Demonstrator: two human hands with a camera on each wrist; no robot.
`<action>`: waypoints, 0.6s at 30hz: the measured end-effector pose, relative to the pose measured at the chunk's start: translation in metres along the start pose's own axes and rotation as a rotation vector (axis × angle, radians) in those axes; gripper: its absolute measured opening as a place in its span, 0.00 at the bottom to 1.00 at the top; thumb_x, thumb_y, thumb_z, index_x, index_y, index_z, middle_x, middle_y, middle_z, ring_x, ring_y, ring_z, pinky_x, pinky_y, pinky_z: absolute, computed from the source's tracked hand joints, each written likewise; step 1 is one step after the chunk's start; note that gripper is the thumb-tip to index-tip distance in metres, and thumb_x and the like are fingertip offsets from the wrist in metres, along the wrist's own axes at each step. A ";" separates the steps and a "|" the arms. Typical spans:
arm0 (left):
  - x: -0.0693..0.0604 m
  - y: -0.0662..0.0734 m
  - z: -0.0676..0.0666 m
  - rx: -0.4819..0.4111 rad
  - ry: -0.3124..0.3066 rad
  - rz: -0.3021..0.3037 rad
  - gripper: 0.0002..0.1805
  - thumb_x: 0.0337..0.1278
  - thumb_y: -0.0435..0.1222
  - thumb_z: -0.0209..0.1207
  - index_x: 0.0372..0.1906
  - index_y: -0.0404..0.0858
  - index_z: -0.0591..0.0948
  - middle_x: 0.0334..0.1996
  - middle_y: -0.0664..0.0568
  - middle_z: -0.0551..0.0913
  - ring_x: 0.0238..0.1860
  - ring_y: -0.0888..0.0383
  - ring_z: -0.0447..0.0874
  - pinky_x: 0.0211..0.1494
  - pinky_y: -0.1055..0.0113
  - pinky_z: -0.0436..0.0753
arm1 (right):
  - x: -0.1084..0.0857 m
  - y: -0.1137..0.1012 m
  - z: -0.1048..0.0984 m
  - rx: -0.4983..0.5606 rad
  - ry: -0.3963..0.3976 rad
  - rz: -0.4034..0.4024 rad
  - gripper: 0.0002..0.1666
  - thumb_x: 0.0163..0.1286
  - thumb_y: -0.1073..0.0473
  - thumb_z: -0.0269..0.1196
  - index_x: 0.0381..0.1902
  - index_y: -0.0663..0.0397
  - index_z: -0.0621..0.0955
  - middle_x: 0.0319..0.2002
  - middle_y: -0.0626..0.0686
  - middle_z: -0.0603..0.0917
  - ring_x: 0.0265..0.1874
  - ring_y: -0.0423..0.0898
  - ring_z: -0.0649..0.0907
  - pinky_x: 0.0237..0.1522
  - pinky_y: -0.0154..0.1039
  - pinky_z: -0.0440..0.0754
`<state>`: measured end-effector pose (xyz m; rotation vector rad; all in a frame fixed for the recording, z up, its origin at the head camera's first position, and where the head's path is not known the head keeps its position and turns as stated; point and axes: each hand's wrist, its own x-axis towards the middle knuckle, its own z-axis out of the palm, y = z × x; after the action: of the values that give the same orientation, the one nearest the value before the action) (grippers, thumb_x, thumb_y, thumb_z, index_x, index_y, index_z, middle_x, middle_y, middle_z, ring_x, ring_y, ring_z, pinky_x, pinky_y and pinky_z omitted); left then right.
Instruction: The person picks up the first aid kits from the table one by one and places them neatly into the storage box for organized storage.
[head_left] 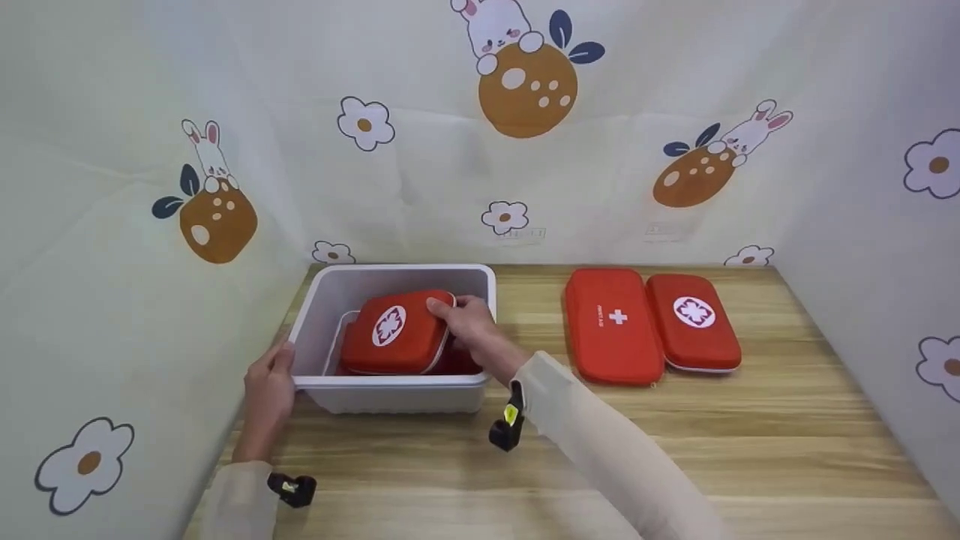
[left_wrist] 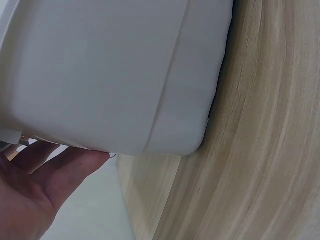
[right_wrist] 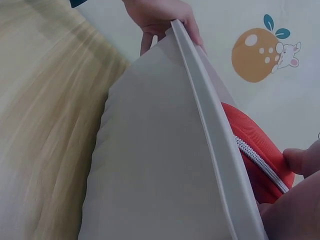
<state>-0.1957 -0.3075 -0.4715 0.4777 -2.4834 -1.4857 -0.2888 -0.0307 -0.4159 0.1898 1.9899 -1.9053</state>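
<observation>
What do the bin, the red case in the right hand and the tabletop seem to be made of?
Bin: probably plastic, smooth, matte, with rounded corners.
Red case: likely fabric over a stiff shell, matte, zippered, holding its shape.
Tabletop: low sheen, wood grain; solid wood or laminate, unclear.

A small booth-like nook, home or studio I cannot tell: pale, creased cloth (head_left: 442,172) printed with cartoon rabbits (head_left: 496,30), fruit (head_left: 528,94) and flowers (head_left: 366,124) walls in three sides of a wood-grain surface (head_left: 420,472).

One case (head_left: 399,334) partly inside the bin (head_left: 397,397), two side-by-side cases (head_left: 637,330) right of it
</observation>
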 end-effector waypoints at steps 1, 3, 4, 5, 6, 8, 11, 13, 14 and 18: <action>0.000 0.000 0.000 0.001 -0.001 -0.003 0.30 0.81 0.48 0.36 0.77 0.36 0.60 0.77 0.40 0.58 0.80 0.42 0.51 0.83 0.48 0.52 | 0.000 0.000 0.000 -0.008 0.000 -0.001 0.33 0.71 0.50 0.64 0.65 0.68 0.71 0.46 0.61 0.87 0.33 0.45 0.88 0.38 0.39 0.90; -0.001 0.001 0.000 0.003 -0.001 -0.002 0.30 0.81 0.48 0.36 0.77 0.35 0.60 0.77 0.40 0.58 0.80 0.42 0.51 0.83 0.48 0.52 | 0.001 0.002 0.000 -0.022 -0.006 0.001 0.33 0.72 0.50 0.64 0.64 0.68 0.72 0.45 0.60 0.88 0.32 0.44 0.88 0.37 0.38 0.90; -0.001 0.001 0.000 0.005 0.000 -0.001 0.30 0.81 0.48 0.36 0.76 0.35 0.60 0.77 0.40 0.58 0.80 0.42 0.51 0.83 0.48 0.52 | 0.001 0.003 0.001 -0.027 -0.009 0.007 0.33 0.72 0.50 0.63 0.64 0.68 0.72 0.45 0.60 0.88 0.32 0.44 0.88 0.37 0.38 0.90; -0.001 0.001 0.001 0.006 0.002 -0.001 0.30 0.81 0.47 0.36 0.76 0.35 0.61 0.77 0.40 0.58 0.80 0.42 0.51 0.83 0.48 0.52 | 0.001 0.004 0.001 -0.031 -0.015 0.012 0.33 0.72 0.49 0.63 0.64 0.68 0.72 0.45 0.60 0.88 0.33 0.44 0.88 0.38 0.39 0.90; -0.001 0.001 0.001 0.007 0.001 -0.003 0.30 0.81 0.47 0.36 0.76 0.35 0.61 0.77 0.40 0.58 0.80 0.42 0.51 0.83 0.48 0.52 | 0.002 0.005 0.001 -0.032 -0.023 0.017 0.32 0.73 0.50 0.63 0.65 0.67 0.72 0.46 0.60 0.88 0.33 0.44 0.88 0.38 0.39 0.90; 0.000 0.002 0.001 0.006 -0.004 -0.006 0.30 0.81 0.48 0.36 0.76 0.34 0.60 0.77 0.39 0.58 0.80 0.41 0.51 0.83 0.47 0.52 | 0.003 0.007 0.001 -0.034 -0.037 0.026 0.32 0.73 0.50 0.62 0.65 0.67 0.73 0.46 0.60 0.88 0.35 0.45 0.88 0.39 0.40 0.90; 0.000 0.002 0.002 0.001 -0.006 -0.015 0.31 0.81 0.48 0.35 0.76 0.34 0.61 0.77 0.39 0.58 0.80 0.41 0.51 0.83 0.46 0.52 | 0.004 0.008 0.002 -0.035 -0.055 0.036 0.29 0.74 0.51 0.61 0.64 0.66 0.74 0.45 0.60 0.88 0.35 0.46 0.89 0.41 0.42 0.91; 0.000 0.002 0.002 -0.007 -0.009 -0.019 0.31 0.81 0.48 0.35 0.76 0.34 0.60 0.77 0.39 0.58 0.80 0.40 0.52 0.83 0.46 0.53 | 0.005 0.009 0.002 -0.034 -0.061 0.040 0.26 0.75 0.52 0.60 0.61 0.66 0.76 0.43 0.59 0.88 0.35 0.46 0.89 0.41 0.41 0.90; 0.000 0.002 0.002 -0.012 -0.010 -0.020 0.31 0.81 0.48 0.35 0.76 0.34 0.60 0.77 0.39 0.58 0.80 0.40 0.52 0.83 0.46 0.53 | 0.006 0.008 0.002 -0.030 -0.066 0.043 0.25 0.75 0.53 0.60 0.60 0.67 0.77 0.42 0.58 0.88 0.34 0.45 0.88 0.41 0.40 0.90; 0.000 0.002 0.001 -0.022 -0.012 -0.024 0.31 0.81 0.49 0.34 0.77 0.35 0.60 0.78 0.39 0.57 0.80 0.41 0.52 0.83 0.46 0.52 | 0.006 0.006 0.002 -0.007 -0.080 0.042 0.18 0.74 0.61 0.59 0.54 0.70 0.79 0.38 0.56 0.87 0.32 0.43 0.86 0.39 0.36 0.89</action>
<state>-0.1965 -0.3057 -0.4709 0.4982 -2.4764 -1.5277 -0.2919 -0.0333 -0.4242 0.1494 1.9247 -1.8511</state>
